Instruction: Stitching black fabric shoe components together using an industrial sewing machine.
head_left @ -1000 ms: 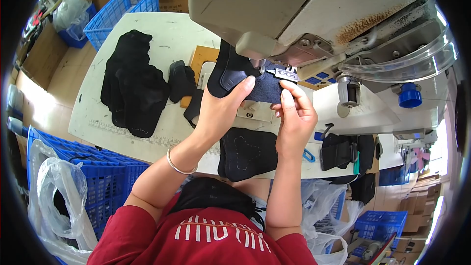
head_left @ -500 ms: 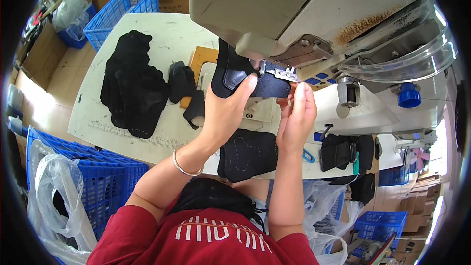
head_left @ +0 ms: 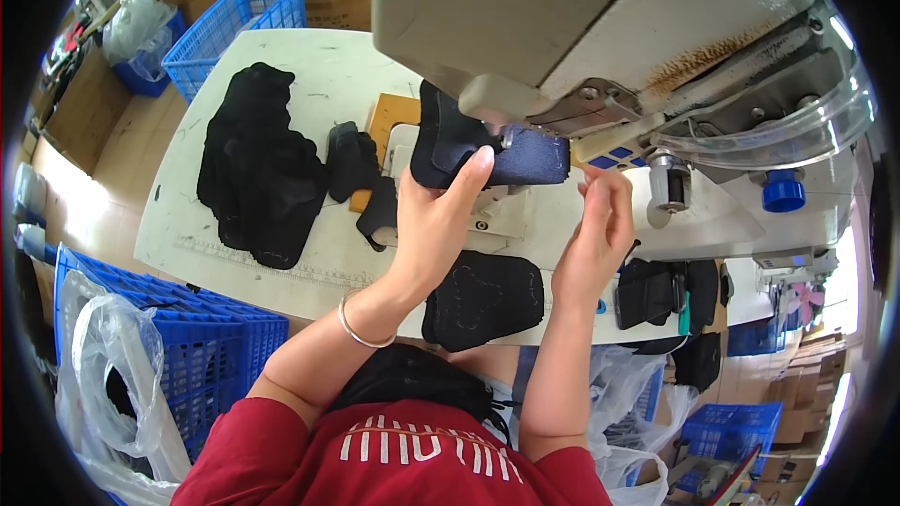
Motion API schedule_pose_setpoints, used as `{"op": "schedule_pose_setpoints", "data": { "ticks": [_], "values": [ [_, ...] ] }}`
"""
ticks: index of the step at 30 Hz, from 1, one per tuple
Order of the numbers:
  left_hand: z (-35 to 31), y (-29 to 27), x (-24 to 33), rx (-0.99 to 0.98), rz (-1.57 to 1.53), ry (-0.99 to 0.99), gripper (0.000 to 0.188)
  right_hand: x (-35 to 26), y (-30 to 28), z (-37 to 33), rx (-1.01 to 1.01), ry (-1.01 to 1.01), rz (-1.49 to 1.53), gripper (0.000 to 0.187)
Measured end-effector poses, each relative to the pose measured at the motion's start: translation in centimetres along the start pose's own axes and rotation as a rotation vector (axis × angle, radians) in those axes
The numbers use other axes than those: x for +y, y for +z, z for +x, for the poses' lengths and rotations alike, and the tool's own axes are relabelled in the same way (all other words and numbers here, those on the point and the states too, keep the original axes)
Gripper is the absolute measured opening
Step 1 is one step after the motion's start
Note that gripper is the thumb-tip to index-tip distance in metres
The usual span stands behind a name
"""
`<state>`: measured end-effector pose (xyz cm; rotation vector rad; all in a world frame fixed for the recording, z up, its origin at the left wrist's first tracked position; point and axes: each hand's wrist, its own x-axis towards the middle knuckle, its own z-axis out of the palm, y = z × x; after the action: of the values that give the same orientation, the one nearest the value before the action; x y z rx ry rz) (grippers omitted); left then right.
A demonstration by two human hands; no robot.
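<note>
1. Currently, 1 dark fabric piece (head_left: 532,159) under sewing machine (head_left: 459,23), left hand (head_left: 431,220) gripping its near edge.
2. Right hand (head_left: 600,230) just beside, curled; contents unclear.
3. Probably light, pliable; hold edges flat.

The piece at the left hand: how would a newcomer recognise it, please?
Find the large sewing machine at the top. Beneath it, the left hand holds a dark fabric piece. Its bluish strip distinguishes it from the black pile.
</note>
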<state>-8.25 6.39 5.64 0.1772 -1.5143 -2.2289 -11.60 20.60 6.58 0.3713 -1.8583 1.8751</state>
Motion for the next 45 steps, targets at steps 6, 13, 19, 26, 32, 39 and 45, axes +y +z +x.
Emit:
{"op": "schedule_pose_setpoints", "data": {
  "ticks": [6,13,19,26,32,39,45],
  "values": [
    [0.2,-1.2,0.9,0.165,-0.244,0.023,0.023,2.8,-3.3,-3.4,-0.195,0.214,-0.365,0.024],
    [1.2,-15.8,5.2,-0.014,0.397,-0.203,0.051,2.8,-6.9,-8.3,-0.499,0.242,-0.915,0.051],
    [1.2,-21.8,4.2,0.172,1.408,0.105,0.059,3.4,-6.9,-7.8,-0.459,0.262,-0.833,0.049],
    [-1.3,-11.5,-1.2,-0.049,1.527,0.154,0.043,4.3,-7.6,-8.3,-0.179,0.094,-0.849,0.03],
    [-1.2,-11.1,-3.7,0.018,1.242,0.262,0.022,1.7,-8.4,-7.6,-0.111,0.338,-0.638,0.014],
    [-3.9,-8.7,0.6,-0.058,0.357,-0.231,0.02,0.0,-6.3,-7.6,0.017,0.359,-0.308,0.01],
    [-6.0,-6.9,-1.9,-0.185,0.03,-0.214,0.011,-0.3,-2.5,-7.1,-0.125,0.411,-0.121,0.01]
  ]
}}
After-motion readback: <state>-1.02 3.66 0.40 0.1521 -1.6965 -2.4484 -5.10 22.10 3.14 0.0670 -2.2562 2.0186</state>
